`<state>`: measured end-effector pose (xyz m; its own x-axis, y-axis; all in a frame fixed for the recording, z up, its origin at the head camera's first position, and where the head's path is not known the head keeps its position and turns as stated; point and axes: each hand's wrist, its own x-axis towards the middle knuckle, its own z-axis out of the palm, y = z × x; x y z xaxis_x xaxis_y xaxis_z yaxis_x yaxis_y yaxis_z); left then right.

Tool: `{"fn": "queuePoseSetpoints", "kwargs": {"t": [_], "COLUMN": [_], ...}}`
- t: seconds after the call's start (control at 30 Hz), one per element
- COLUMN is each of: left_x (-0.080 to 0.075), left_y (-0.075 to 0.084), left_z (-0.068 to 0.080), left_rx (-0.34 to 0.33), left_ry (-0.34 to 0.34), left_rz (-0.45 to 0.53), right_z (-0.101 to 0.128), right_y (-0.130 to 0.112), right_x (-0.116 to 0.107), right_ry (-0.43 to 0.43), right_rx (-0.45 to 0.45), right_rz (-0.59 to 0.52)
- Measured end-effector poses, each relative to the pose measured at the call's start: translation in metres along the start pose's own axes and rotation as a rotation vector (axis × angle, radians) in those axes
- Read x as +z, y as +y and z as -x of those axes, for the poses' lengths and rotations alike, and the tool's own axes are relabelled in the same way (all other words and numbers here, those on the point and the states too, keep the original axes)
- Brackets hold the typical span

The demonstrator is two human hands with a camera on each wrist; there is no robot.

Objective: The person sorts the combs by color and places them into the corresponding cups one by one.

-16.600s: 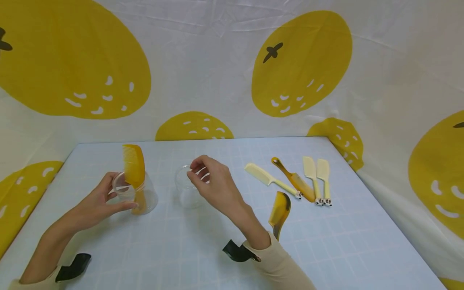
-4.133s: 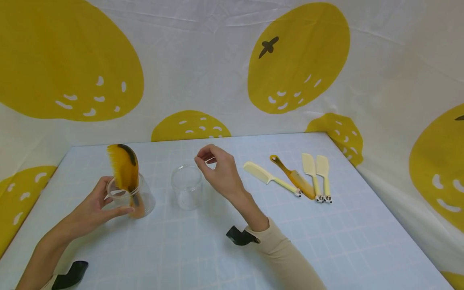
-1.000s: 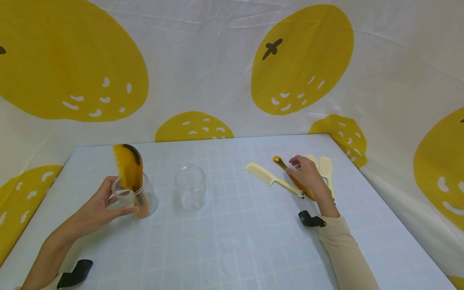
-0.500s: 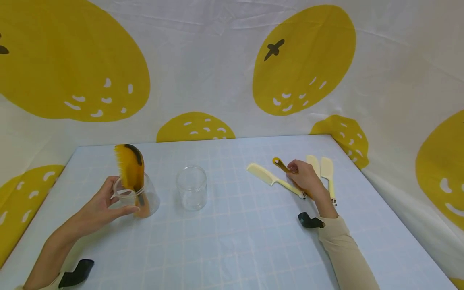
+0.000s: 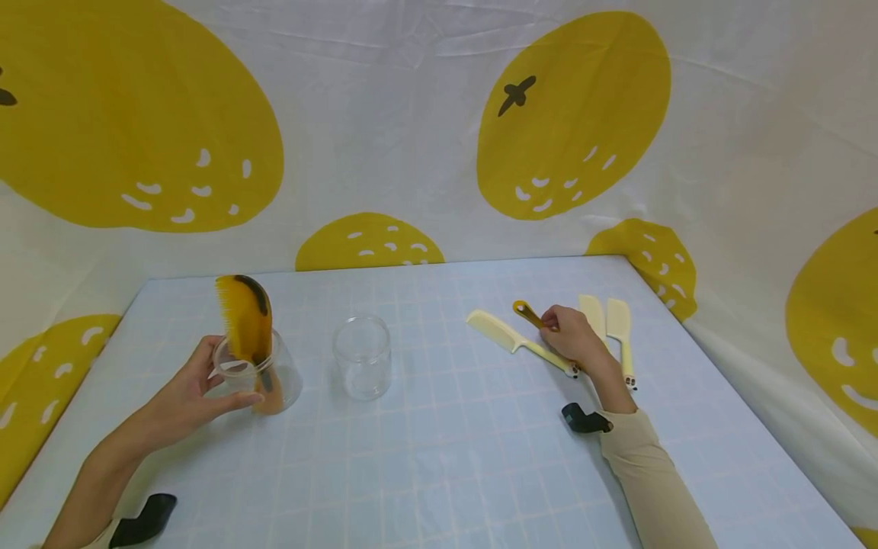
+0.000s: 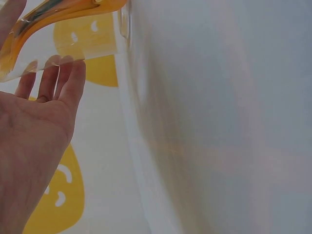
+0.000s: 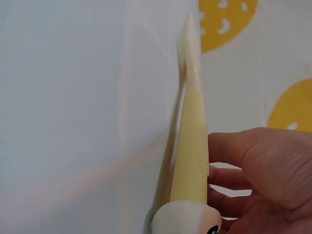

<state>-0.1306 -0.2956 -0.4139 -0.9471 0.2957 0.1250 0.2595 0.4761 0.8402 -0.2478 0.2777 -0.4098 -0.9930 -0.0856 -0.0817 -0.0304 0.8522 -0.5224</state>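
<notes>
My left hand (image 5: 181, 396) grips a clear cup (image 5: 291, 377) at the left of the table, with thumb and fingers around its side. Inside stands an amber comb (image 5: 248, 316) with a dark streak, teeth end up; the left wrist view shows its handle (image 6: 58, 12) through the cup wall. At the right, my right hand (image 5: 579, 335) pinches the handle of another amber comb (image 5: 525, 310); the palm hides its toothed part. A cream comb (image 5: 497, 329) with a panda-head end lies just left of this hand. In the right wrist view a cream handle (image 7: 190, 151) crosses before the fingers.
A second clear cup (image 5: 362, 358) stands upright right of the held one. Two more cream combs, one partly covered (image 5: 592, 313) and one in fuller view (image 5: 620, 324), lie right of my right hand. A fruit-print cloth (image 5: 384, 152) rises behind the table (image 5: 411, 473).
The dark-streaked amber comb, on the table in the oldest frame, stands in the left-hand cup. My right hand has moved from the second cup to the right and gripped the other amber comb's handle.
</notes>
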Motion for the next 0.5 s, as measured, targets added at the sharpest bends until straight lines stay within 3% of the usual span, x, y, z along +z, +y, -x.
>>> {"fn": "queuePoseSetpoints", "kwargs": {"t": [0.5], "left_x": [0.0003], "left_y": [0.0016], "left_z": [0.0000], "left_rx": [-0.021], "left_ry": [-0.002], "left_rz": [-0.005], "right_z": [-0.0020], "right_y": [-0.0007], "right_x": [0.0057], "right_ry": [0.045], "right_rx": [-0.010], "right_rz": [0.021]}}
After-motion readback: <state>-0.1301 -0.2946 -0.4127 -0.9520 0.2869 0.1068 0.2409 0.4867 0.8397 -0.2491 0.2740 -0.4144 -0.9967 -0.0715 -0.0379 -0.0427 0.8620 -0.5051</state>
